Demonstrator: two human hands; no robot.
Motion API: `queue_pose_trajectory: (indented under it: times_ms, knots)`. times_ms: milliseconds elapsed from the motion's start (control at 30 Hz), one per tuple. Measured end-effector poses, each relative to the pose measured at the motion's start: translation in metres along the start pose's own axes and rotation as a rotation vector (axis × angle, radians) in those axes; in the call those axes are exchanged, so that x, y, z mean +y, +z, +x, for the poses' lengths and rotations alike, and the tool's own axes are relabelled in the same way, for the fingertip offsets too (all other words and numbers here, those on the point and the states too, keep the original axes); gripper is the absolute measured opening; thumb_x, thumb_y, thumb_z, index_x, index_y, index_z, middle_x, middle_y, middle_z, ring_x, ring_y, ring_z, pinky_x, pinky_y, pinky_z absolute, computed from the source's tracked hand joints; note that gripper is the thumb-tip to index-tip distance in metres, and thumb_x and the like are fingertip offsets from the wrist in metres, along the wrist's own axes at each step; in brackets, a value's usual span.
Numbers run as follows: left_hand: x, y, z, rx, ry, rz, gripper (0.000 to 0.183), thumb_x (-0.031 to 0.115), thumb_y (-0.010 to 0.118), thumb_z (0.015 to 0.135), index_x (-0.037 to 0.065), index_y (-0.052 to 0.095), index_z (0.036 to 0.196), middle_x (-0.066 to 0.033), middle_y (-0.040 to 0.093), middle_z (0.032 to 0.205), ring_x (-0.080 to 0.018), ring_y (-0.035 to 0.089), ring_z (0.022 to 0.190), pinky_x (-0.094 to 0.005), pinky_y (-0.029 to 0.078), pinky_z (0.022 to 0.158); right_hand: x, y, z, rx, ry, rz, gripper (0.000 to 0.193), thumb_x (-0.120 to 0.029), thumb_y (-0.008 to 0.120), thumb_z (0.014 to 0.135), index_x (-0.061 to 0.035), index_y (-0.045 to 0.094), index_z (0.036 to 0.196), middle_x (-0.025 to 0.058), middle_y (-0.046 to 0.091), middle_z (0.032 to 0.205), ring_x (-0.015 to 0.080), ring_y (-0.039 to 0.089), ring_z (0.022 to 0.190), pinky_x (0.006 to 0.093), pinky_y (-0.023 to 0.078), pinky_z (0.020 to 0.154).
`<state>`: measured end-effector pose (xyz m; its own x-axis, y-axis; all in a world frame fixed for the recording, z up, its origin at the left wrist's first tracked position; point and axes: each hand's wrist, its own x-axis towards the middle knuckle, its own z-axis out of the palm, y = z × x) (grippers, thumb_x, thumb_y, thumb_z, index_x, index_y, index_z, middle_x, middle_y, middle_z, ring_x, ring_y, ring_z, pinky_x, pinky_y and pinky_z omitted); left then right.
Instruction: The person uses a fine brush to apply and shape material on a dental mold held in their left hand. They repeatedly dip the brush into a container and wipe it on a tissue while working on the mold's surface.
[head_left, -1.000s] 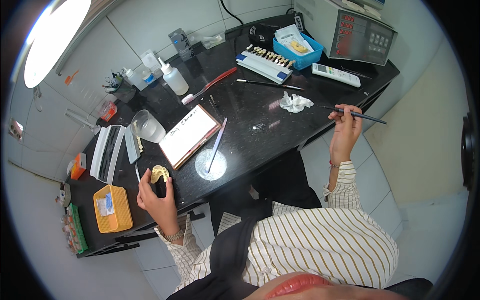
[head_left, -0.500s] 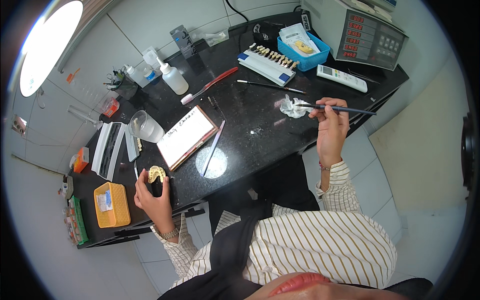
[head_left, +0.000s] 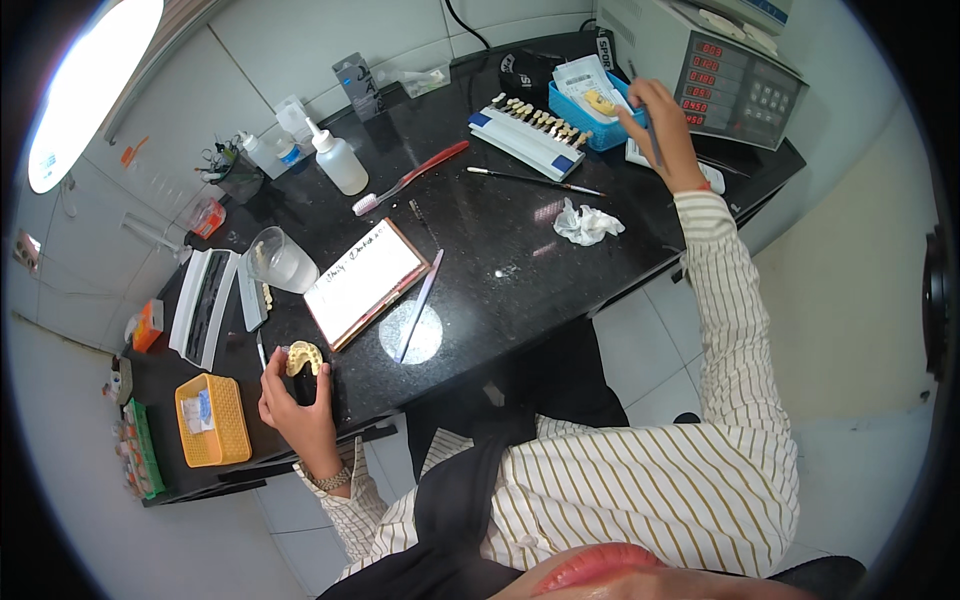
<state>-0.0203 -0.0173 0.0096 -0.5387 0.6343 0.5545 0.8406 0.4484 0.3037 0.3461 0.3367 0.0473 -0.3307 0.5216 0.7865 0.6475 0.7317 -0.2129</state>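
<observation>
Near the table's front left edge, my left hand point(head_left: 298, 412) grips a yellowish horseshoe-shaped dental cast point(head_left: 304, 357) by its sides, between thumb and fingers. My right hand point(head_left: 664, 128) is stretched to the far right, over the edge of a blue plastic basket point(head_left: 612, 132). A slim dark brush point(head_left: 653, 142) is held in its fingers, pointing up. White packets point(head_left: 580, 78) and a yellow tooth-model piece point(head_left: 599, 102) lie in the basket, close to my right fingertips; whether they touch it I cannot tell. Crumpled white tissue point(head_left: 588, 222) lies in front of the basket.
A tooth shade guide point(head_left: 525, 146), another brush point(head_left: 535, 180) and a red toothbrush point(head_left: 415, 176) lie mid-table. Left stand a squeeze bottle point(head_left: 342, 165), a clear cup point(head_left: 284, 262), a white tile point(head_left: 366, 284) and a yellow basket point(head_left: 215, 422). A furnace with red displays point(head_left: 740, 85) stands back right.
My right hand has moved with the brush away from the tissue, up to the blue basket, partly covering the remote control. My left hand keeps the dental cast in place.
</observation>
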Motion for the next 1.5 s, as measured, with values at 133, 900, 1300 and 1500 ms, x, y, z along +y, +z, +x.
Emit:
queue_pose_trajectory:
  times_ms: [133, 900, 1300, 1500]
  knots:
    - [-0.001, 0.0, 0.001, 0.021, 0.018, -0.01, 0.052, 0.026, 0.07, 0.075, 0.008, 0.05, 0.119, -0.0044, 0.058, 0.11, -0.0196, 0.054, 0.106, -0.0397, 0.025, 0.097, 0.034, 0.031, 0.016, -0.183, -0.036, -0.085, 0.031, -0.008, 0.069, 0.071, -0.0055, 0.043, 0.087, 0.0149, 0.052, 0.077, 0.038, 0.054, 0.076, 0.0416, 0.042, 0.065]
    - [0.002, -0.001, -0.002, 0.1, 0.058, 0.033, 0.059, 0.029, 0.073, 0.072, 0.008, 0.047, 0.121, -0.007, 0.052, 0.118, -0.0252, 0.046, 0.114, -0.0424, 0.025, 0.098, 0.011, 0.02, 0.045, -0.231, 0.041, 0.269, 0.032, -0.009, 0.07, 0.072, -0.0068, 0.04, 0.081, 0.0051, 0.05, 0.07, 0.0192, 0.051, 0.066, 0.0295, 0.041, 0.063]
    - [0.039, -0.022, -0.022, 0.364, 0.361, -0.568, 0.055, 0.024, 0.072, 0.076, 0.001, 0.047, 0.119, -0.0113, 0.051, 0.119, -0.0239, 0.046, 0.115, -0.0365, 0.034, 0.096, -0.145, -0.045, 0.006, -0.346, -0.148, 0.618, 0.032, -0.016, 0.072, 0.075, -0.0074, 0.042, 0.076, 0.0023, 0.058, 0.075, 0.009, 0.055, 0.065, 0.0214, 0.044, 0.056]
    - [0.108, -0.034, -0.008, -0.493, 0.155, -1.507, 0.076, 0.003, 0.071, 0.073, 0.003, 0.03, 0.137, -0.0173, 0.043, 0.131, -0.0269, 0.05, 0.116, -0.0364, 0.042, 0.094, -0.213, -0.083, -0.014, -0.537, -0.23, 0.716, 0.033, -0.014, 0.075, 0.071, -0.0062, 0.043, 0.073, 0.0077, 0.063, 0.078, 0.0154, 0.065, 0.083, 0.0238, 0.049, 0.067]
